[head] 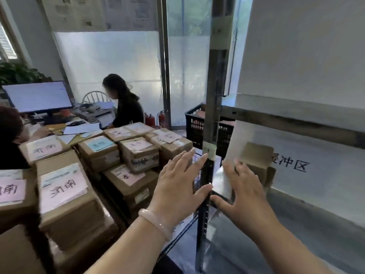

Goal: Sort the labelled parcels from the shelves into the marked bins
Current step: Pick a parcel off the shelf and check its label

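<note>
1. The left hand (177,186) is hovering just left of the shelf post (212,95), fingers straight and grasping nothing.
2. The right hand (245,192) is hovering released, just right of the post.
3. A brown parcel (256,161) is sitting right of the post, behind the right hand.

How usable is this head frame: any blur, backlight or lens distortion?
Head view: backlit by the frosted window, leaving the shelf post and near boxes dim; wide-angle lens bends the edges; left hand and right hand look slightly soft, box labels smeared.
</note>
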A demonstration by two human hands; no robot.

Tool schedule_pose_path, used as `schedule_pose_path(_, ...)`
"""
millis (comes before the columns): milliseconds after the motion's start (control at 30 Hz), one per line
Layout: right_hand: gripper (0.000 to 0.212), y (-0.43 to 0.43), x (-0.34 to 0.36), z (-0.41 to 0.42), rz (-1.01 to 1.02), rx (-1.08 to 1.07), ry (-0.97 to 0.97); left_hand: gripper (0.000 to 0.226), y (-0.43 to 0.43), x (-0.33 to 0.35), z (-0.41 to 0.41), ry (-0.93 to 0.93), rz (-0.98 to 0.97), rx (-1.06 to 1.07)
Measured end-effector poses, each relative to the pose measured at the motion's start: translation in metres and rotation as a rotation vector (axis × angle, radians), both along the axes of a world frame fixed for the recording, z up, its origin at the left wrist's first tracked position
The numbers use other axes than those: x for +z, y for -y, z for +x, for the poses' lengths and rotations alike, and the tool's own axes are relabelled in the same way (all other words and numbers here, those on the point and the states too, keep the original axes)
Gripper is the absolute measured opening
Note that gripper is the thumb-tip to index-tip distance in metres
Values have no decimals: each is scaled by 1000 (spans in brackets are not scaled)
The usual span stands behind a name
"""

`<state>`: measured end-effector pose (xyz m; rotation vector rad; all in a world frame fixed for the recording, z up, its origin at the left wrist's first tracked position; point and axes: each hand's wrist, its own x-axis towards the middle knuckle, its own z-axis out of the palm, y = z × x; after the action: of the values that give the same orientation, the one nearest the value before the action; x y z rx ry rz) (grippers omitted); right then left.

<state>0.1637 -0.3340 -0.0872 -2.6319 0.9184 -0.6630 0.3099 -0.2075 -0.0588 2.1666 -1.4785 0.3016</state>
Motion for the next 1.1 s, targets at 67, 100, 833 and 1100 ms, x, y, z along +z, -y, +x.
schedule_pose_path(67, 90, 19, -4, -34, 17, -60, -15, 72, 33, -10, -25, -65, 25, -61)
schedule_pose_path(100, 90, 29, -7, -50, 24, -88, -25, 71, 49, -15, -36, -98, 38, -88)
schedule_pose_path(833, 78, 159, -54, -202, 244, -32, -122, 87, 264, -75, -76, -495, 206, 239)
schedule_pose_path(1100, 74, 163, -51, -176, 404, 93, 11, 40, 195, -77, -103, -1469, -435, 219)
